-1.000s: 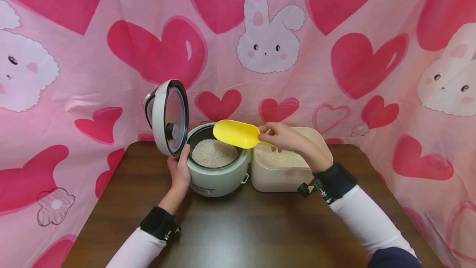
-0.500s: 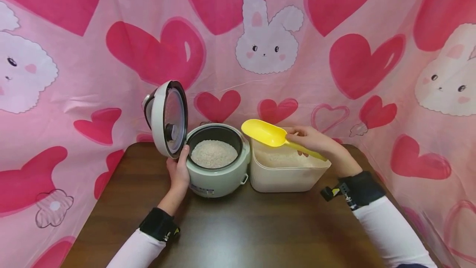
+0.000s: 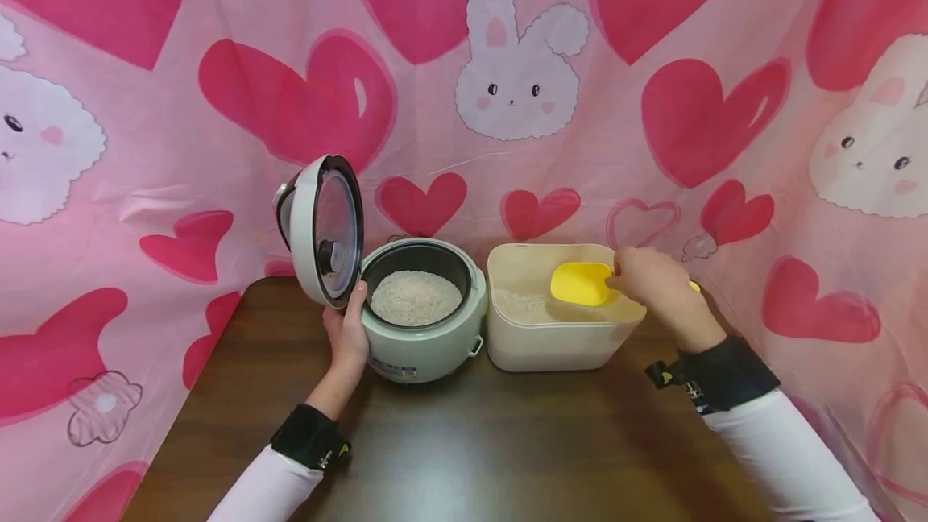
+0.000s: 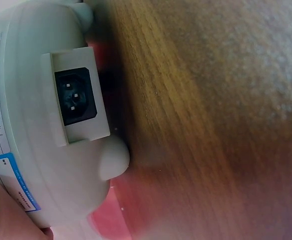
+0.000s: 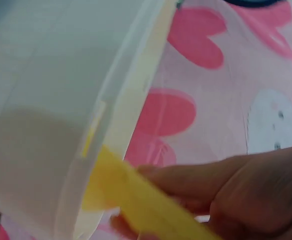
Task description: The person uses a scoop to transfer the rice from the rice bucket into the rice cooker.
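Note:
My right hand grips the handle of a yellow scoop, whose bowl is inside the cream rice bin. The right wrist view shows the scoop's handle crossing the bin's rim under my fingers. Loose rice lies in the bin. Against the left side of the pale green rice cooker rests my left hand, thumb up by the rim and other fingers mostly hidden. White rice sits in the cooker's dark pot. The cooker's raised lid leans over to the left.
Cooker and bin stand side by side on a dark wooden table, near its back edge. A pink cloth with hearts and rabbits hangs behind and around. The left wrist view shows the cooker's power socket, with nothing plugged in.
My right hand has carried the scoop rightward from above the cooker, then lowered its bowl into the bin. The left hand has stayed at the cooker's side.

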The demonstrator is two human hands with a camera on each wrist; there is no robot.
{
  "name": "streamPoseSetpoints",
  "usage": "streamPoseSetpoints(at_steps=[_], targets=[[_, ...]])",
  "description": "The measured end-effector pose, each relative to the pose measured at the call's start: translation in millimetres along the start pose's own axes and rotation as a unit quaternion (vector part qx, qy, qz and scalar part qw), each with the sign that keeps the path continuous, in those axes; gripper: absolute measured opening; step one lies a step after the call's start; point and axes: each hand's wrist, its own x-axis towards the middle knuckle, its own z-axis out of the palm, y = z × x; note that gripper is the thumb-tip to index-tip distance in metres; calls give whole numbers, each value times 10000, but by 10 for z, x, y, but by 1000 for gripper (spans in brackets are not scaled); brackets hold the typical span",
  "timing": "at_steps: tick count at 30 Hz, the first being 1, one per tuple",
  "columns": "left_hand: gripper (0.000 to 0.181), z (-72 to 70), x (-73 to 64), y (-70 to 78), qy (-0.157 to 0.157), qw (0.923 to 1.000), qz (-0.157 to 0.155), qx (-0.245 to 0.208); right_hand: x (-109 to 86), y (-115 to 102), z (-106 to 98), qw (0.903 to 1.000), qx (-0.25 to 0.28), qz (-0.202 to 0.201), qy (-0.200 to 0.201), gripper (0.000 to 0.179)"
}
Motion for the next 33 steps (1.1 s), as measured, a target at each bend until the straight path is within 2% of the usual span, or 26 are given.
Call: streamPoseSetpoints(at_steps=[3, 7, 12, 15, 17, 23, 30, 33], targets=[[43, 8, -2, -28, 97, 9999, -15, -45, 15, -110, 50, 9969, -752, 52, 208, 27], [43, 15, -15, -44, 139, 9998, -103, -91, 82, -278, 175, 9860, -1581, 77, 523, 27], [48, -5, -28, -56, 84, 9997, -218, -75, 218, -436, 365, 9742, -2163, 145, 623, 20], [49, -19, -34, -70, 61, 9997, -256, -20, 275, -455, 451, 9718, -2282, 102, 585, 18], [49, -20, -32, -78, 43, 9997, -248, -13, 299, -436, 484, 9714, -2302, 62, 575, 19], [49, 0, -15, -68, 50, 9998, -193, -51, 369, -311, 494, 9808, -1918, 116, 326, 22], [47, 16, 10, -37, 57, 9999, -97, 15, 387, -141, 472, 9936, -1114, 206, -12, 22], [46, 22, 23, -33, 72, 10000, -34, 17, 386, -98, 472, 9961, -828, 258, -138, 18]])
